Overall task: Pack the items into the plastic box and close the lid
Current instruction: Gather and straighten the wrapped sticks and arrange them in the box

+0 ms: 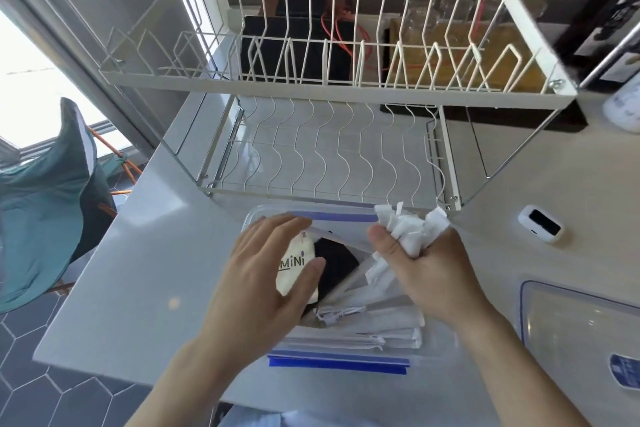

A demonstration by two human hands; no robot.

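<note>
Two bare hands over an open clear plastic box on a pale counter, seen from my head camera.

At far left a teal cloth (45, 218) drapes over a chair. My left hand (266, 274) lies inside the plastic box (277, 215), fingers spread and thumb closing on a white packet printed "MiNi" (294, 262), next to a black item (334, 263). Zip bags with blue strips (337, 362) and white paper packets (381, 326) fill the box. My right hand (426, 263) is clenched around a bunch of white paper sachets (410, 229) above the box's far right corner. Behind stands a white two-tier dish rack (332, 87). Further right lie a small white device (540, 224) and the box's lid (585, 329), off, flat on the counter (156, 253).
</note>
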